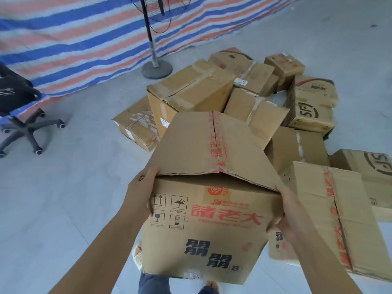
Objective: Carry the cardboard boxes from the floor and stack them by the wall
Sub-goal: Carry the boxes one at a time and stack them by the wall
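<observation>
I hold a big cardboard box with red and black printed characters up off the floor in front of me. My left hand grips its left upper corner and my right hand grips its right side. Its top flaps are loose and stand slightly raised. Behind it, several more cardboard boxes lie in a loose pile on the grey floor, some marked SF. A similar red-taped box lies just to the right of the held one.
A striped blue, red and white tarpaulin hangs along the far side. A standing fan's pole and round base stands in front of it. An office chair with wheels stands at the left. The floor is pale tile.
</observation>
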